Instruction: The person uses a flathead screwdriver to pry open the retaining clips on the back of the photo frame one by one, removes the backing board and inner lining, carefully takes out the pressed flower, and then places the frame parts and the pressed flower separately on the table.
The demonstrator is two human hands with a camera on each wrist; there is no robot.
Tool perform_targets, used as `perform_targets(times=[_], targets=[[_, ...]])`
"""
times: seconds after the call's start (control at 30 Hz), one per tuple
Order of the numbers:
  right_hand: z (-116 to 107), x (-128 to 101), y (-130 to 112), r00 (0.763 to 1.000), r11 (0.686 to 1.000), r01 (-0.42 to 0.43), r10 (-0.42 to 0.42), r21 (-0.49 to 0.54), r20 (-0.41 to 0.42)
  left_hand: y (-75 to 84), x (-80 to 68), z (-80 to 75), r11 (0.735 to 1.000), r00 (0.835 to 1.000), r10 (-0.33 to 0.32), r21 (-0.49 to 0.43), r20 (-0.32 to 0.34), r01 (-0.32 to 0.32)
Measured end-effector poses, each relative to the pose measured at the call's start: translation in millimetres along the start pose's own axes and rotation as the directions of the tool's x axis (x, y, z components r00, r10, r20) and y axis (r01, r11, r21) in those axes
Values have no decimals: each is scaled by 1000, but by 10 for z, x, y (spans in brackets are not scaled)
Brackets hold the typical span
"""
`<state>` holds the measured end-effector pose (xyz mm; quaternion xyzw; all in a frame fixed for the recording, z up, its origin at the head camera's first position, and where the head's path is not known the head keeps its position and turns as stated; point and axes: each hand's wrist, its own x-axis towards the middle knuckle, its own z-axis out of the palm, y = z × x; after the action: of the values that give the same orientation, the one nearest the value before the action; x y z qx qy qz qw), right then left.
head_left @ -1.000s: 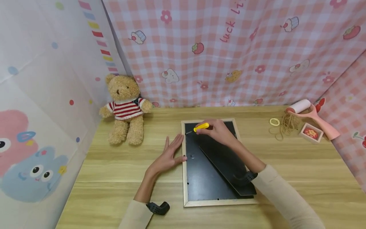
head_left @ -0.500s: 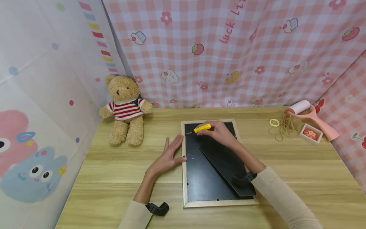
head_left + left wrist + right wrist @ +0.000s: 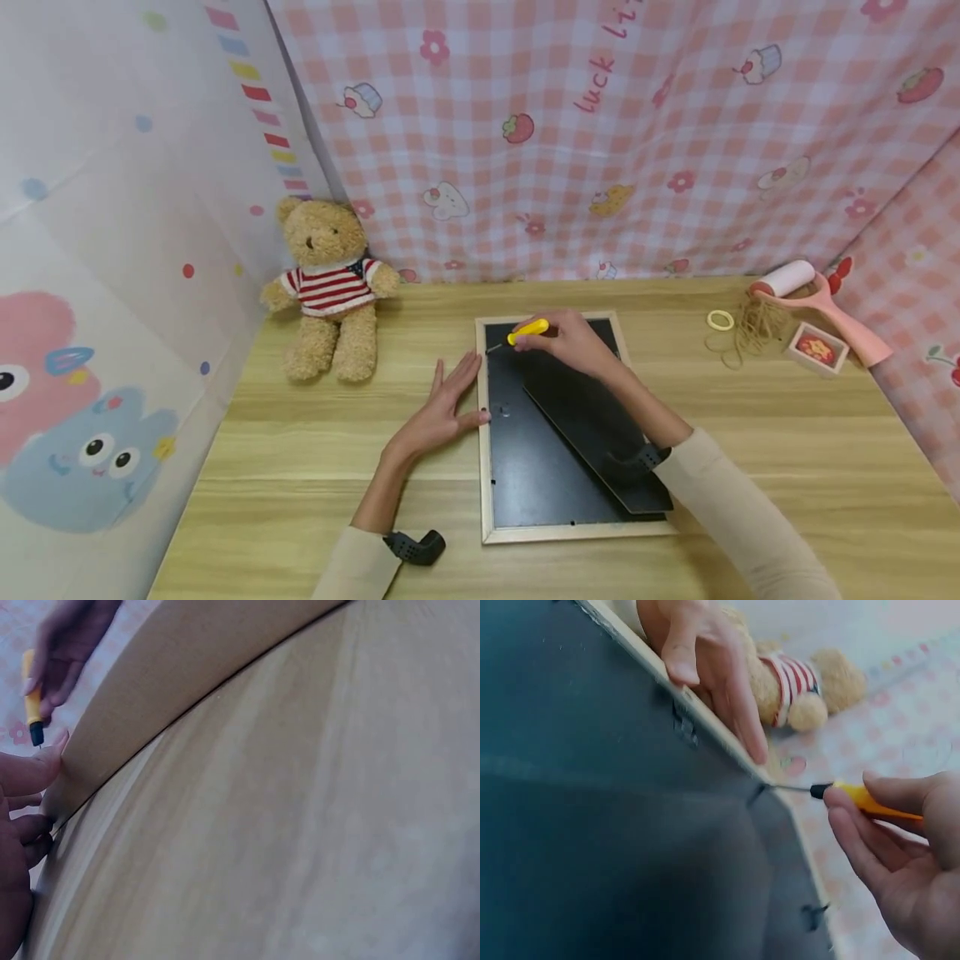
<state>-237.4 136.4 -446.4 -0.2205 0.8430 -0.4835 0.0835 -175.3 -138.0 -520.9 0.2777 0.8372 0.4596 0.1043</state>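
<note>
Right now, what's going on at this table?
A person is working on the back of a wooden picture frame lying face down on the table. The right hand holds a small yellow-handled screwdriver, its tip at a clip near the frame's upper left corner. The left hand lies flat beside the frame's left edge, thumb on it. A teddy bear sits at the back left.

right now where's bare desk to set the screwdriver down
Bare wood lies between the picture frame and the rubber bands, and along the near edge left of the left hand. The far right corner is crowded: lint roller, small box.
</note>
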Motion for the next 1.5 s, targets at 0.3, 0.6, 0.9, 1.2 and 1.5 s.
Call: perform_targets(times=[0.3, 0.6, 0.9, 1.2, 1.5], targets=[[-3, 38, 54, 999, 1000, 8, -8, 21, 32, -13, 11, 14, 1000, 1000, -11, 6, 4, 11], [145, 189, -320, 988, 977, 136, -122, -164, 90, -4, -34, 34, 1000, 1000, -13, -2, 7, 13], [286, 233, -519, 970, 916, 237, -204, -323, 133, 29, -105, 64, 1000, 1000, -13, 6, 15, 13], [72, -245, -405, 993, 981, 116, -110, -158, 44, -43, -193, 125, 1000, 1000, 7, 5, 23, -7], [134, -1344, -239, 994, 995, 81, -85, 62, 73, 42, -497, 220, 997, 986, 45, 58, 160, -55]])
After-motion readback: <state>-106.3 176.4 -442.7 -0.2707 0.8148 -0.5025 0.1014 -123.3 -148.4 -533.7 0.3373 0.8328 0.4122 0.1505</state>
